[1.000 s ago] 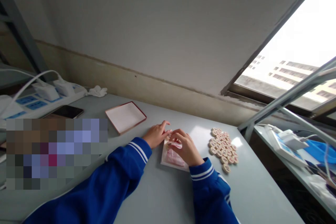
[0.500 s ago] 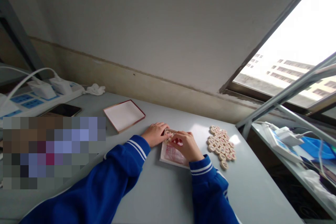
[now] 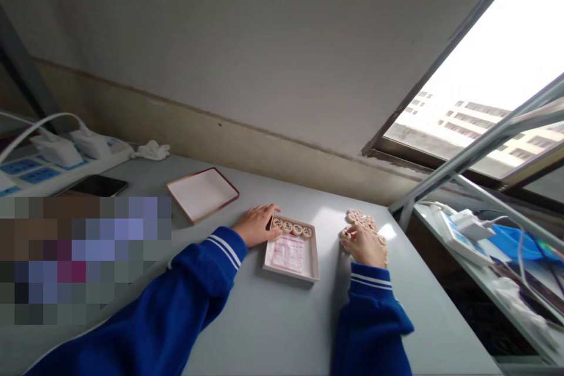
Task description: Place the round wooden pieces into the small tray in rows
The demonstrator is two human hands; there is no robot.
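Note:
My left hand [image 3: 255, 226] rests at the far left corner of a shallow box [image 3: 314, 267], thumb over the rim, with its fingers and thumb apart. Inside the box, a row of round wooden Chinese chess pieces [image 3: 288, 227] with dark characters lines the far side. Below them lies a folded sheet [image 3: 287, 254] with pink print. To the right, my right hand [image 3: 365, 245] pinches a Chinese chess piece [image 3: 345, 233] at the left edge of a cluster of pieces [image 3: 362, 218]. That hand covers part of the cluster.
An upturned box lid [image 3: 202, 194] lies left of the box. Farther left are a phone [image 3: 99, 185], a power strip [image 3: 101, 160] with chargers, and a blurred-out area. A metal rail [image 3: 440, 179] and a side shelf with another power strip stand at right.
My right hand has moved from above the box rightward to the cluster, uncovering the row of pieces and the sheet. My left hand stays by the box corner.

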